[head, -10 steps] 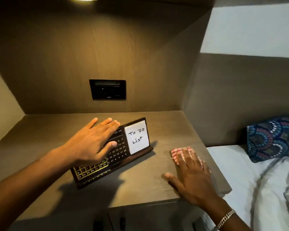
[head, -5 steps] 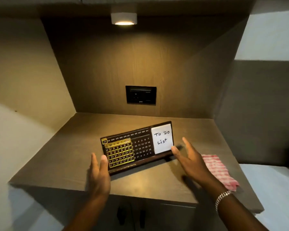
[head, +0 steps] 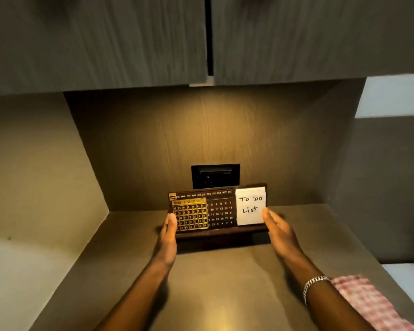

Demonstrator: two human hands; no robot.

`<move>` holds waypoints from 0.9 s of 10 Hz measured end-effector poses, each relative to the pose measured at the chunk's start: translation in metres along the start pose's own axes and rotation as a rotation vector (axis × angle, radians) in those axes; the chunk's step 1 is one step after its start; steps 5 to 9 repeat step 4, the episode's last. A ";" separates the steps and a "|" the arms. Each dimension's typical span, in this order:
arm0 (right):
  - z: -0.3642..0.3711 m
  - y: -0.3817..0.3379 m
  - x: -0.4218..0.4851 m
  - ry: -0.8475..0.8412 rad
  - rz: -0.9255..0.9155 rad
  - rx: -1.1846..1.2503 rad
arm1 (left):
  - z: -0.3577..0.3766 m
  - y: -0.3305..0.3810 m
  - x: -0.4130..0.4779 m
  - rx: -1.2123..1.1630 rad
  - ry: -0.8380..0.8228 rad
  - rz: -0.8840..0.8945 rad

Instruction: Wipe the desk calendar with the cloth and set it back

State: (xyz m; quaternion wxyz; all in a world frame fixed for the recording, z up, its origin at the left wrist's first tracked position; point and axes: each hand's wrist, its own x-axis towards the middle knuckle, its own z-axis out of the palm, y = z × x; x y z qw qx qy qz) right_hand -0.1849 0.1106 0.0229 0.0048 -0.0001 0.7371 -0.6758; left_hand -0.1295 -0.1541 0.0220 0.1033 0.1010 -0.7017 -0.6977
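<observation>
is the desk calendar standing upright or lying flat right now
Upright. The desk calendar faces forward on the desk, left hand and right hand at its ends.

The desk calendar is seen as dark brown wood with a smooth, slightly glossy finish, and a sliding frame of shiny gold-coloured metal is carried on its left part. A white note of matt paper, written with black ink, is fixed on its right part. The desk and the back panel are made of wood-grain laminate with a matt, smooth surface, as are the cabinet doors above. A socket plate of black glossy plastic is set in the panel. The cloth is a soft woven fabric in a pink and white check. A bracelet of polished silver-coloured metal links is worn on the right wrist.
</observation>
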 end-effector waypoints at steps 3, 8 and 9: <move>0.026 0.022 0.033 0.093 0.105 -0.115 | -0.013 -0.022 0.070 -0.005 -0.110 -0.041; 0.023 0.021 0.032 0.072 0.125 -0.129 | -0.018 -0.029 0.075 -0.062 -0.091 -0.118; 0.023 0.021 0.032 0.072 0.125 -0.129 | -0.018 -0.029 0.075 -0.062 -0.091 -0.118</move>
